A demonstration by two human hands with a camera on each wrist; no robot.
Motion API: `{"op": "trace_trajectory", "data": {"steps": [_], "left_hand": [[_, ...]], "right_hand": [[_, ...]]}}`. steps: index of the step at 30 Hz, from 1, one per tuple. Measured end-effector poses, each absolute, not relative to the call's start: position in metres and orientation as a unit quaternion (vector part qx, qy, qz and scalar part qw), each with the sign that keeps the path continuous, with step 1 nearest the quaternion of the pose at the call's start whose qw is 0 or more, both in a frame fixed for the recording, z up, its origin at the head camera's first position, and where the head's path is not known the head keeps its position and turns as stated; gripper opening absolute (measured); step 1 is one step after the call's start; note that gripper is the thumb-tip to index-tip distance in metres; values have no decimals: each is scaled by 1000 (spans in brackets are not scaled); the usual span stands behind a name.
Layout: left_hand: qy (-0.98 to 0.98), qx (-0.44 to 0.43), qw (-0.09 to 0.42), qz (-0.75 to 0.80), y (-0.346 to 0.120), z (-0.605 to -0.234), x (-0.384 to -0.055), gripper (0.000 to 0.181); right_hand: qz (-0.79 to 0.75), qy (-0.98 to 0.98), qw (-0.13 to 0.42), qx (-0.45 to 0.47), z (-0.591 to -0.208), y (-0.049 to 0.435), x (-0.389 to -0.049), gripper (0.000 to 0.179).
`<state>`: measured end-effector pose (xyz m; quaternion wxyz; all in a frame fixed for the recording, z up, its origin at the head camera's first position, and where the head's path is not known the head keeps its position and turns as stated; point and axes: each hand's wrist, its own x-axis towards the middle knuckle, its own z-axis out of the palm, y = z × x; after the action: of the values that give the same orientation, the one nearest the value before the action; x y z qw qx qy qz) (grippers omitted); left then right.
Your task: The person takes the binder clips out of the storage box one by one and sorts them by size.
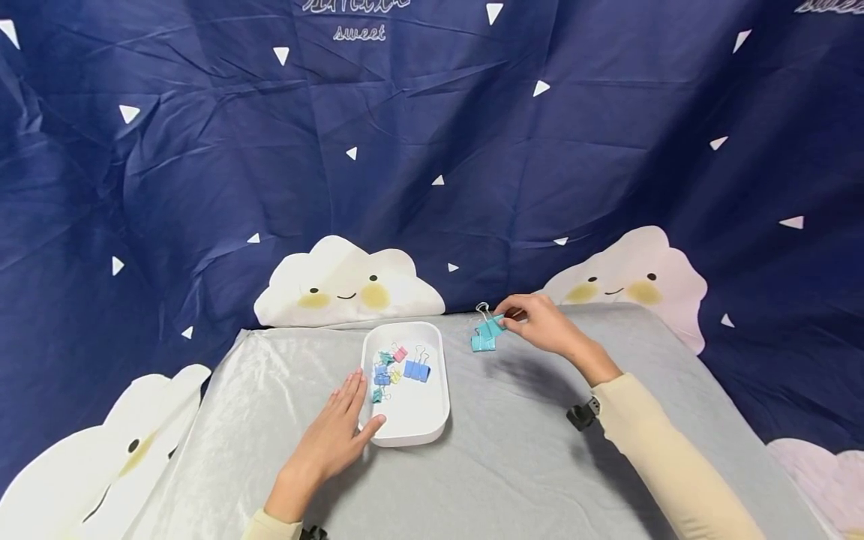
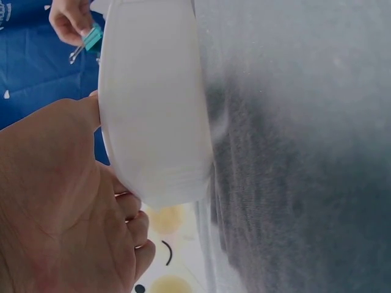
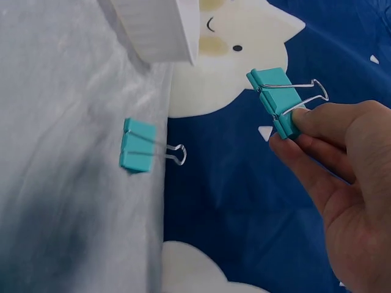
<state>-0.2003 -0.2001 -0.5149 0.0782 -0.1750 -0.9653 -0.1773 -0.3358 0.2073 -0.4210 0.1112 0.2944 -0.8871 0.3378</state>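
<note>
My right hand [image 1: 540,324] pinches a teal binder clip [image 3: 276,97] by its edge between thumb and fingers, above the table's far side. Just below it a second teal binder clip [image 3: 138,145] lies on the cloth, its wire handle pointing toward the backdrop. My left hand [image 1: 335,431] rests against the near left side of a white tray [image 1: 407,433]. Its fingers lie along the rim and its thumb reaches over the edge. Inside the tray are a large blue binder clip [image 1: 417,370] and several small ones in pink, yellow, blue and teal.
A grey velvety cloth [image 1: 499,465] covers the table. Behind its far edge hangs a dark blue curtain [image 1: 432,150] with white triangles and smiling clouds. A black wrist device [image 1: 582,414] sits at the right cuff.
</note>
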Motion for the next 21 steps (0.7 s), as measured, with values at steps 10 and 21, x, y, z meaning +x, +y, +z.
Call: {"op": "trace_trajectory", "data": {"steps": [10,21], "left_hand": [[-967,-172,66,-178,-200,-513,-200,84],[-969,-165,53,-174,-200,-513,-201,84]], "right_hand": [[361,-893,112,244,-436,233,-340,15],[360,-905,97,202,-457,252,-350,17]]}}
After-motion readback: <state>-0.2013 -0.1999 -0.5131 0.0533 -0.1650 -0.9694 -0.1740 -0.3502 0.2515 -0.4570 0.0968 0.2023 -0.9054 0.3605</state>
